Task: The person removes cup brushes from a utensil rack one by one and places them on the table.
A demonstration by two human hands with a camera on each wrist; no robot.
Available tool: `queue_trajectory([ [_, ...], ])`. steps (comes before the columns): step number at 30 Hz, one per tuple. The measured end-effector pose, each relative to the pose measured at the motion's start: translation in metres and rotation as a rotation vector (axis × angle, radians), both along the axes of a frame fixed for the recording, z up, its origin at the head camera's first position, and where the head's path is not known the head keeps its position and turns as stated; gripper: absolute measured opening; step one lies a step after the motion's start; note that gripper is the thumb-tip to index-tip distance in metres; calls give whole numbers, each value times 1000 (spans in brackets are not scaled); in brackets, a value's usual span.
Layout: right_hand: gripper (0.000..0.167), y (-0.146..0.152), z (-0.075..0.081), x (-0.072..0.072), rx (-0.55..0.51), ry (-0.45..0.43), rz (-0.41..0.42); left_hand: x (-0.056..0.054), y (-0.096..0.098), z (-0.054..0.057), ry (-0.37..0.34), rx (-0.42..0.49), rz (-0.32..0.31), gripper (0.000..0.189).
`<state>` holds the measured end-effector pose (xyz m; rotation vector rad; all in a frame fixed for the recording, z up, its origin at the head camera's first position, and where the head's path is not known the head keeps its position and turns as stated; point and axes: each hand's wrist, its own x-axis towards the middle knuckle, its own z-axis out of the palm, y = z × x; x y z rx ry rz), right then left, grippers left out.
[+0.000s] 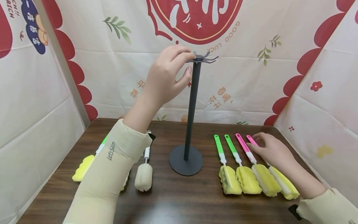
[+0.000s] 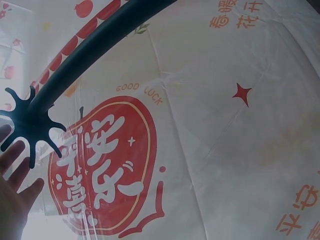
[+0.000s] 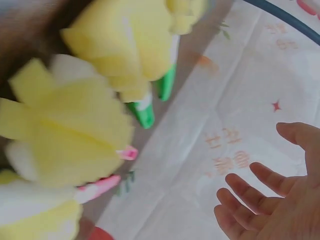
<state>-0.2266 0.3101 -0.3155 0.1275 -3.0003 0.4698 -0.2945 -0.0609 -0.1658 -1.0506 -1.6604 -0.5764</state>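
A dark stand (image 1: 193, 105) with a round base and a ring of curved hooks (image 2: 35, 127) at its top stands upright on the table. My left hand (image 1: 169, 73) is up at the hooks, fingertips at their left side, with no brush in it. To the right lie sponge cup brushes with yellow heads: two green-handled, one of them a green-handled brush (image 1: 247, 180), and two pink-handled. Over the handle of the rightmost pink-handled brush (image 1: 285, 183) is my right hand (image 1: 275, 151). In the right wrist view its fingers are spread and loosely bent, holding nothing.
Left of the stand lie a white-headed sponge brush (image 1: 144, 177) and a yellow-headed brush (image 1: 84, 168), partly hidden by my left sleeve (image 1: 112, 165). The brown wooden table (image 1: 167, 205) meets a printed cloth backdrop (image 1: 240, 87) behind and at both sides.
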Motion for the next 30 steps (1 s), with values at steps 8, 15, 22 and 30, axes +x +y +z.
queue_trajectory([
  [8, 66, -26, 16, -7, -22, 65, 37, 6, -14, -5, 62, 10, 66, 32],
  [15, 65, -45, 13, -10, -15, 101, 83, 16, -25, -13, 119, 18, 127, 29],
  [22, 60, -53, 13, -12, 9, 222, 132, 22, -32, -24, 122, 20, 166, 29],
  [30, 58, -64, 12, -14, 88, 316, 172, 23, -40, -51, -8, 6, 224, 33],
])
